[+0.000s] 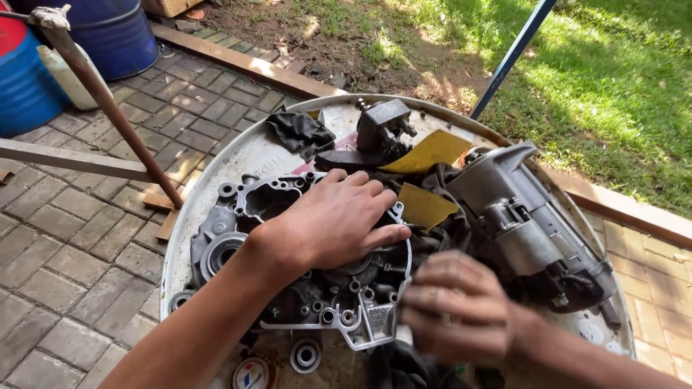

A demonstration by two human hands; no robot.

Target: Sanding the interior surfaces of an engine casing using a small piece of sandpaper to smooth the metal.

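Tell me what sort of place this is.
Likely an outdoor yard repair spot: engine case and starter motor lie on a round tabletop over brick paving, beside grass.

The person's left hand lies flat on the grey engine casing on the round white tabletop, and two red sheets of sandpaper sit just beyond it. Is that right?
Not quite. The sheets of sandpaper are yellow, not red, as the head view shows. The rest holds: the left hand lies flat on the grey engine casing on the round white tabletop, with the sheets just beyond it.
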